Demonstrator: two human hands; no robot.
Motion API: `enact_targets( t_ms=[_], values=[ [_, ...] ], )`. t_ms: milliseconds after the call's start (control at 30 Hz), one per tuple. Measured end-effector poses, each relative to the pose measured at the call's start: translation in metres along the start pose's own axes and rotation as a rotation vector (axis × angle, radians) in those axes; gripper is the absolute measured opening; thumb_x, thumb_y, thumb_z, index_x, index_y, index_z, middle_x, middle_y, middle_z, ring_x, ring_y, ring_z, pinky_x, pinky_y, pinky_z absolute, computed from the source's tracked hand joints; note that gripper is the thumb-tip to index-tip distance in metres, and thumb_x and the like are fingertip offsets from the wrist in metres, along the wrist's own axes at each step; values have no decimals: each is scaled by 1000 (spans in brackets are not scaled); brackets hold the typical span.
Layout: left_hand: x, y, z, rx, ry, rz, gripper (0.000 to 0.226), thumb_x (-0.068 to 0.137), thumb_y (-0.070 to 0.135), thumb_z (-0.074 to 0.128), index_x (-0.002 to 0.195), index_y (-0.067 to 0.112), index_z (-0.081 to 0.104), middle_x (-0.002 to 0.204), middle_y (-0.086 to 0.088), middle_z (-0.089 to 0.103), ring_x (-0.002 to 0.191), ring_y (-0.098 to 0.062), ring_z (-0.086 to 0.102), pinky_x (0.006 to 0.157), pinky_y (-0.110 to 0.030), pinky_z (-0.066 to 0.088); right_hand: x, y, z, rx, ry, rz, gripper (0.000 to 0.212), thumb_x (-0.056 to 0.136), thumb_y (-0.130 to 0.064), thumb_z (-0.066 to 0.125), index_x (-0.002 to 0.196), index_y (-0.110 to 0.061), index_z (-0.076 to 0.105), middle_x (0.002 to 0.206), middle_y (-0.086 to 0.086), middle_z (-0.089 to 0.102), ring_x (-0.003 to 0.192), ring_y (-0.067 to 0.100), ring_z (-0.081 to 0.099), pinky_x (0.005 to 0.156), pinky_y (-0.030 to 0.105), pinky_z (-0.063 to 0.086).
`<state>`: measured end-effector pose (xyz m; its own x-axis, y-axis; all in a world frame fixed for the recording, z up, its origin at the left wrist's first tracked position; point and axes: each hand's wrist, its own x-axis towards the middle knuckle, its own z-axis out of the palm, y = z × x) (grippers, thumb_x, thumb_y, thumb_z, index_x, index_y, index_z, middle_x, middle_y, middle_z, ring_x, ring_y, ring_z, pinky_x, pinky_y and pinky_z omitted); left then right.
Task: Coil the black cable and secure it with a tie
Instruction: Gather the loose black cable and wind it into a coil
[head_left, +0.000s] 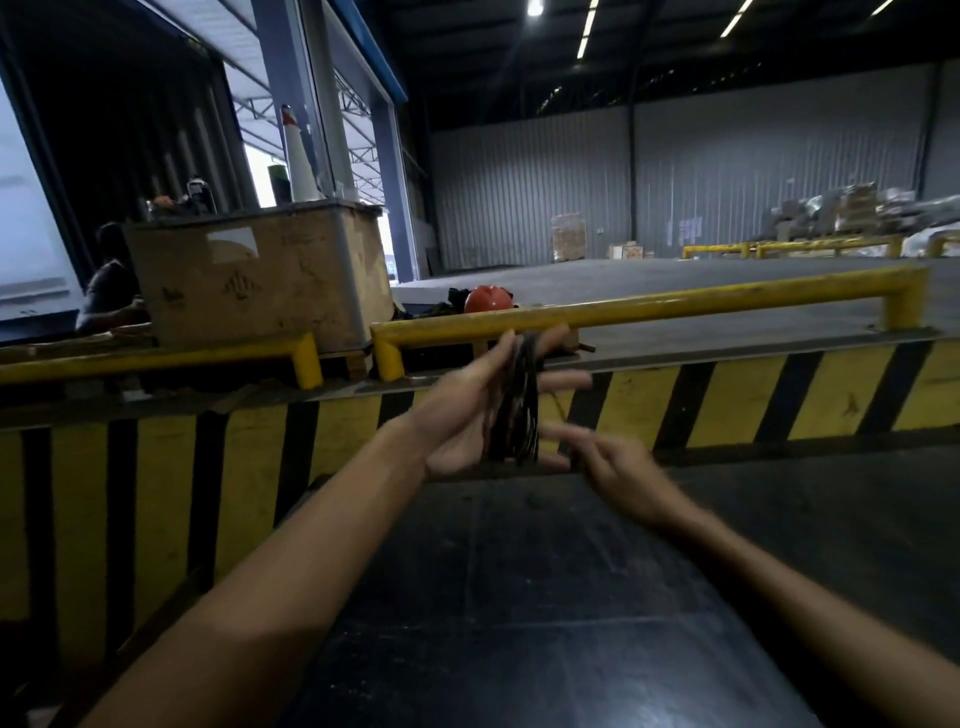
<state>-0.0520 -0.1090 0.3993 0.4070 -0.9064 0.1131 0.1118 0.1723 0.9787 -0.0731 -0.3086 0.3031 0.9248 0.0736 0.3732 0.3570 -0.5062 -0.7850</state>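
Observation:
The black cable (517, 402) is wound in several loops around my left hand (467, 410), which is held up flat with its fingers stretched toward the yellow rail. My right hand (615, 462) is just below and to the right of the coil, its fingers pinched on what looks like the cable's loose end. Both hands are blurred by motion. I see no tie.
A dark flat surface (519, 597) lies under my arms. Ahead runs a yellow and black striped barrier (727, 395) topped by a yellow rail (675, 304). A worn cardboard box (254, 280) and a red helmet (488, 300) sit behind it. A person (109, 291) is seated at the far left.

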Motion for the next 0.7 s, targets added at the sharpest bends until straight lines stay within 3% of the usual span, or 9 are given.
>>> enact_targets(
  t_ms=[100,167,233,300,367,467,533,633,700],
  values=[
    [14,6,-6,93,186,143,39,91,57,31,121,52,54,140,1,45,110,-32,64,87,-53,54,-35,0,62,-64,-229,-6,31,99,-38,36,84,-25,59,81,1,61,72,11,59,68,34,49],
    [19,-2,-18,356,377,101,34,93,56,26,114,59,53,145,0,41,108,-27,65,87,-49,53,-46,-10,85,-187,-331,-70,28,99,-37,36,80,-25,53,84,3,61,77,18,61,67,38,47],
    [15,-17,-34,624,516,-8,35,95,54,25,122,55,46,146,-10,41,102,-28,67,81,-43,55,-44,-22,79,-347,-401,-121,27,99,-36,36,89,-18,53,93,12,63,80,25,61,66,38,47],
    [4,-32,-48,797,527,-140,46,92,58,26,134,45,41,138,-12,48,91,-27,71,71,-33,58,-37,-38,50,-414,-421,-154,21,98,-34,40,98,-21,56,89,2,61,74,14,59,62,31,47],
    [-6,-46,-54,932,461,-279,58,85,66,27,135,41,42,127,-9,56,85,-23,73,66,-24,56,-29,-52,13,-445,-386,-204,15,97,-32,43,97,-27,57,83,-9,59,71,5,57,62,21,48],
    [-12,-58,-45,840,307,-401,58,85,65,29,124,29,53,108,-8,68,77,-24,73,63,-22,54,-17,-60,-31,-465,-312,-286,17,95,-30,47,82,-38,53,74,-9,57,70,-1,58,58,15,45],
    [-11,-61,-35,665,221,-341,58,91,59,29,126,19,54,83,-7,72,64,-23,69,60,-25,54,-11,-51,-43,-368,-221,-305,18,95,-31,48,80,-38,55,76,-8,59,70,1,59,59,17,46],
    [0,-66,-16,475,234,-145,59,96,55,26,98,13,67,50,-1,55,37,-13,47,48,-28,50,-9,-26,-34,48,-92,-184,24,97,-29,44,89,-13,62,91,8,65,88,15,63,78,35,54],
    [10,-71,-6,355,281,-75,65,91,63,28,76,11,64,40,4,41,30,-10,34,43,-26,39,-14,-12,-17,435,-47,-23,29,97,-27,44,92,-6,63,98,9,69,95,20,65,84,36,53]
  ],
)
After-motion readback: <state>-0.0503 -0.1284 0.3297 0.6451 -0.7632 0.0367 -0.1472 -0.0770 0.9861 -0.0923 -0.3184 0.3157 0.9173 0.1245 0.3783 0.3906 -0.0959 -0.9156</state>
